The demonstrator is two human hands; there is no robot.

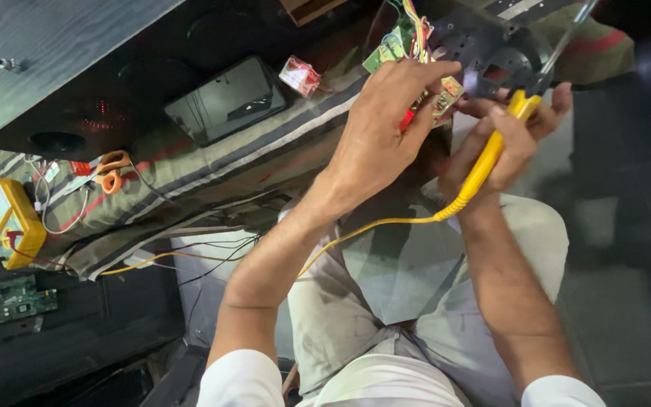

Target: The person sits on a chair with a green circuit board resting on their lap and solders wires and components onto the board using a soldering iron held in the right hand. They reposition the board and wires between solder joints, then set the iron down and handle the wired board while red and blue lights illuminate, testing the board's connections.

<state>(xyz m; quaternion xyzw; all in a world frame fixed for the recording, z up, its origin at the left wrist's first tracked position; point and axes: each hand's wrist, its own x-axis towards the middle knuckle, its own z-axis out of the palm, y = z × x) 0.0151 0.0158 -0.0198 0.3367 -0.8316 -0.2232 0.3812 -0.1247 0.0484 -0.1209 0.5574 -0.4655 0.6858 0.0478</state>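
- Right hand (502,147) grips a yellow-handled soldering iron (491,154), tip at the green circuit board (389,49).
- Left hand (386,128) clasps the board's edge against a dark metal chassis (491,41).
- Behind lie orange scissors (113,171) and a yellow multimeter (7,222) on striped cloth (212,169).

Yellow soldering iron (491,154), green circuit board (389,49), orange scissors (112,170), striped cloth (212,177).

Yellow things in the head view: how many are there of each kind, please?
Soldering iron with yellow handle, held in the right hand: 1
Yellow cord from that handle: 1
Yellow multimeter on the striped cloth: 1
Total: 3
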